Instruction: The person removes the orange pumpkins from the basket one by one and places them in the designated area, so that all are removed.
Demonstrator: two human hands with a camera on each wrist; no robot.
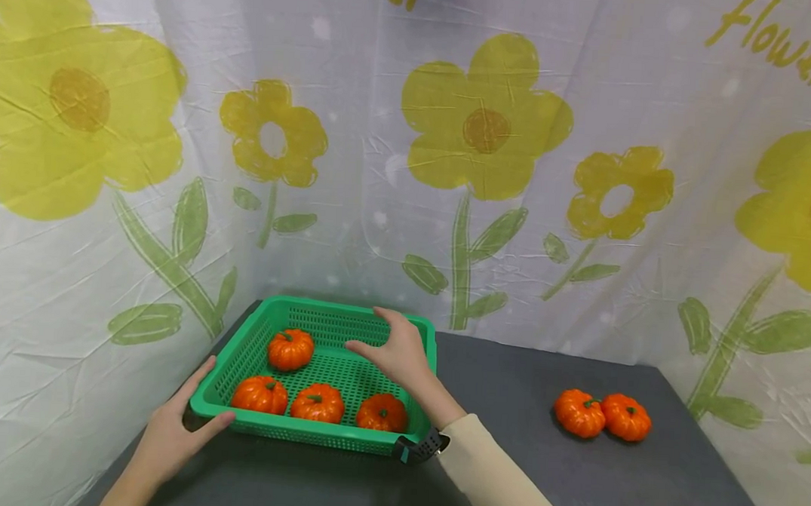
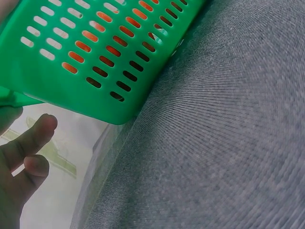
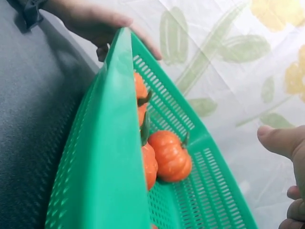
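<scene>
A green plastic basket [image 1: 276, 421] with slotted walls sits on the dark table, holding several small orange pumpkins [image 1: 291, 350] with green stems. My left hand [image 1: 166, 433] is at its front left corner, thumb by the front rim and index finger along the left side, spread apart. In the left wrist view, the other fingers [image 2: 35, 138] hang loosely outside the basket wall. Over the basket's right part is my right hand [image 1: 401, 351], thumb and fingers spread with nothing between them. In the right wrist view, its thumb [image 3: 281, 139] shows clear of the rim.
Two more orange pumpkins, one on the left [image 1: 579, 413] and one on the right [image 1: 625, 418], lie side by side on the grey table [image 1: 500, 431]. A white curtain [image 1: 352, 228] with printed yellow flowers hangs behind and at both sides. A dark band [image 1: 424, 446] circles the right wrist.
</scene>
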